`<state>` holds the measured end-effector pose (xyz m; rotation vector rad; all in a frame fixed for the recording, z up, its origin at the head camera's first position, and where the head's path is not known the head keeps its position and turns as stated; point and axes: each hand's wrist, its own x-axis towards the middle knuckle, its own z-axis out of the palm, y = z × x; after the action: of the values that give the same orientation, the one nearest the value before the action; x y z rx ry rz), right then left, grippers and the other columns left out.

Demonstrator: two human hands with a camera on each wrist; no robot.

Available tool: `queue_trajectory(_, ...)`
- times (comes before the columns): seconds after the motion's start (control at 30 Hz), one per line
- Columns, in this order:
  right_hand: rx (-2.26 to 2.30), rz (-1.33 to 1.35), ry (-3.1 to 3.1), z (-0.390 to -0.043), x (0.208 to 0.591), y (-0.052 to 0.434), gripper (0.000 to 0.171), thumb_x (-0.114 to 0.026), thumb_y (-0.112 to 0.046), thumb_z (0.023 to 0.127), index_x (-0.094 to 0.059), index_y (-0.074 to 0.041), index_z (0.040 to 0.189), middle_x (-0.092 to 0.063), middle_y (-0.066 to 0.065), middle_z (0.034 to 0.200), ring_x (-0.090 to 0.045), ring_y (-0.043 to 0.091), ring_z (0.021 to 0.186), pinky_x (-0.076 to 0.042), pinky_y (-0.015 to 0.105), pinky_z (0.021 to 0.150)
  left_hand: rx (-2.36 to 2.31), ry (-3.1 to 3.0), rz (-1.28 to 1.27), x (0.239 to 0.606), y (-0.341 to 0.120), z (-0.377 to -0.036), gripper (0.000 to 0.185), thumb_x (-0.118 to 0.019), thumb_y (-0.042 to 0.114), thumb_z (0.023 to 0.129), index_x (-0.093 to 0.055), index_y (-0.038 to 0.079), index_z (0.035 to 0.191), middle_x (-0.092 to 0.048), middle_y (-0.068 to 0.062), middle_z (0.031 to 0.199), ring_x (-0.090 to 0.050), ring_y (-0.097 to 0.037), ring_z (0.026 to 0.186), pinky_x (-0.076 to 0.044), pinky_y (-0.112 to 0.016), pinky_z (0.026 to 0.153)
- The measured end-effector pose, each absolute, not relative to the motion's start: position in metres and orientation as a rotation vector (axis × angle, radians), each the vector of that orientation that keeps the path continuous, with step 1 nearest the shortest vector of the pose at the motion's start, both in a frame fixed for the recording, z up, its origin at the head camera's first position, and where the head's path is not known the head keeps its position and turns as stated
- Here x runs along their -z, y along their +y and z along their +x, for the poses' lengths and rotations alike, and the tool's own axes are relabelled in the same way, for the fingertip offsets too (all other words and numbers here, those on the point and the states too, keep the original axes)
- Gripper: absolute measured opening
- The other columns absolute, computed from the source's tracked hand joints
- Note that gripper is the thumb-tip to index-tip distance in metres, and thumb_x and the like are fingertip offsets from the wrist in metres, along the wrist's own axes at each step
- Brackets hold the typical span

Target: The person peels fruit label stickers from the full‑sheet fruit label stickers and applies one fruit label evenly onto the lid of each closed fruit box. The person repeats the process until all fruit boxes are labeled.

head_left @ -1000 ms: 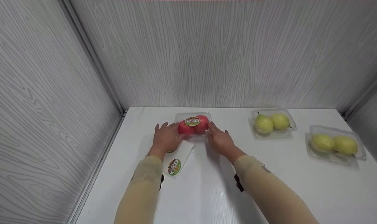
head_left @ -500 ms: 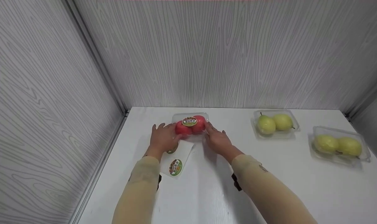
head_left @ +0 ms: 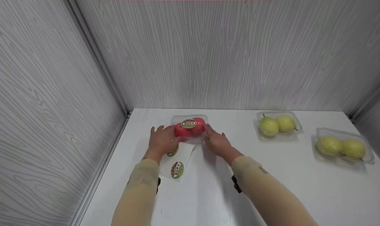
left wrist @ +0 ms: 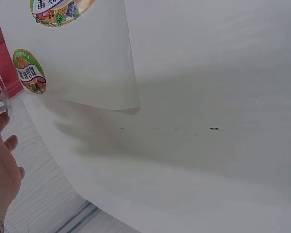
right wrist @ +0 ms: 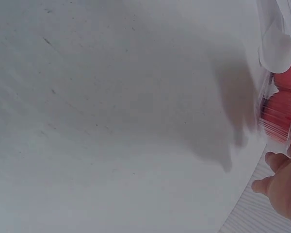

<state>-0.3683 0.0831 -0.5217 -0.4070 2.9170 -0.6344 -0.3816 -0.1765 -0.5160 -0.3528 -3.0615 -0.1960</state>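
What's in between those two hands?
Between left hand and right hand, the head view shows a clear box of two red fruits with a sticker on top.

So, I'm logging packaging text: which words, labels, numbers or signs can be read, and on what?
Sticker on the box of red fruit: Chinese characters, too small to quote.
Two stickers on the white sheet: Chinese characters, too blurred to quote.
Right sleeve: small dark print, illegible.
No legible numbers.
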Motion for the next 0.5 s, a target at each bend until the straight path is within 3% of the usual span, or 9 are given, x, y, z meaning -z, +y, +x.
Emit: queue_trajectory(0.5, 0.626, -0.447, 2.913, -0.3675, 0.5184, 0.0805, 0.064, -0.04, -0.032, 0.116, -0.015, -0.016, 0.172, -0.021, 0.007, 0.175, -0.032, 0.028, 0.157, -0.021, 0.064, 0.124, 0.184, -3.063, -0.369, 0.5146, -0.1793, -0.3815, 0.067, -0.053, 0.058, 0.105, -0.049, 0.017, 0.159, -0.059, -0.006, 0.154, -0.047, -0.04, 0.147, -0.021, -0.072, 0.121)
